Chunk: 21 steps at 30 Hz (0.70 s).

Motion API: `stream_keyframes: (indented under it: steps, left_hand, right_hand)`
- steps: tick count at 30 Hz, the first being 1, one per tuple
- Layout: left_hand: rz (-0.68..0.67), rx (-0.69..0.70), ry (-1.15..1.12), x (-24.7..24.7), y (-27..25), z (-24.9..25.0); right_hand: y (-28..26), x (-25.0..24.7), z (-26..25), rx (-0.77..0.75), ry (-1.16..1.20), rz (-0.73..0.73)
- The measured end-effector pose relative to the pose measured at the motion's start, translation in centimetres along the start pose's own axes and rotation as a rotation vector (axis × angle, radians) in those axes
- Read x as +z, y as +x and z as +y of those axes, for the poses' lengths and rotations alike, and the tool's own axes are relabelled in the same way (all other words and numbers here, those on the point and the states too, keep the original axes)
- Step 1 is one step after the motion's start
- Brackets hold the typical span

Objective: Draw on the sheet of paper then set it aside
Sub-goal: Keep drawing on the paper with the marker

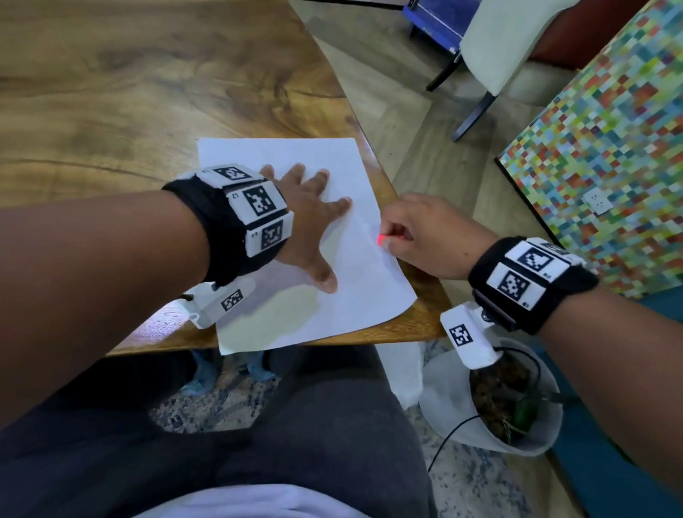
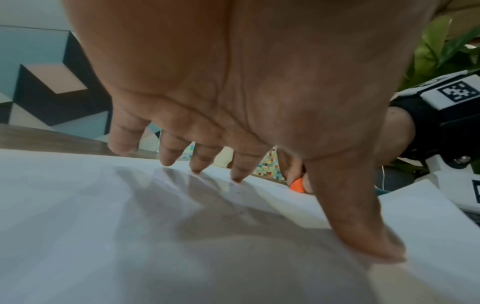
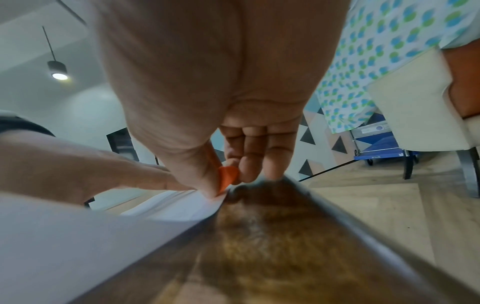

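A white sheet of paper (image 1: 354, 283) lies at the near right corner of the wooden table (image 1: 104, 92), its lower edge hanging a little over the table's front. My left hand (image 1: 314, 214) lies flat on the sheet with fingers spread, fingertips (image 2: 237, 178) and thumb pressing the paper (image 2: 103, 226). My right hand (image 1: 423, 235) pinches a short orange crayon (image 1: 380, 239) between thumb and fingers at the sheet's right edge. In the right wrist view the crayon (image 3: 228, 176) tip meets the paper (image 3: 182, 205) close to the table's edge. No drawn marks are plainly visible.
The table's right edge (image 1: 390, 182) runs just past the sheet, with floor beyond. A white plant pot (image 1: 498, 402) stands on the floor under my right wrist. A cream chair (image 1: 498, 42) and a multicoloured mosaic panel (image 1: 618, 153) are to the right. My lap fills the foreground.
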<state>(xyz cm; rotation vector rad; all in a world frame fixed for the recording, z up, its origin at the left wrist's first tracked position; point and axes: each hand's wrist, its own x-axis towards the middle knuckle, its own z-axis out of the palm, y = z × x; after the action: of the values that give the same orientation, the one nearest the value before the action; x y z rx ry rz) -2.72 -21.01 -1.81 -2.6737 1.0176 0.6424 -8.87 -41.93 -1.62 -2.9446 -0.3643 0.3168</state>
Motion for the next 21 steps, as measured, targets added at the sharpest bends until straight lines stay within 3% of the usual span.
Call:
stream_keyframes:
  steps: [8, 14, 21]
  left_hand:
    - [0.012, 0.175, 0.038, 1.1, -0.1, 1.8]
    - [-0.004, 0.179, 0.051, 1.0, 0.2, 1.9]
    - [-0.005, 0.173, 0.04, 1.0, 0.1, 1.9]
  right_hand:
    - [0.3, -0.5, -0.8, -0.004, 0.011, -0.004]
    - [-1.9, -0.7, -2.5, -0.209, -0.055, -0.177]
    - [0.3, -0.6, -1.3, -0.058, -0.057, -0.02]
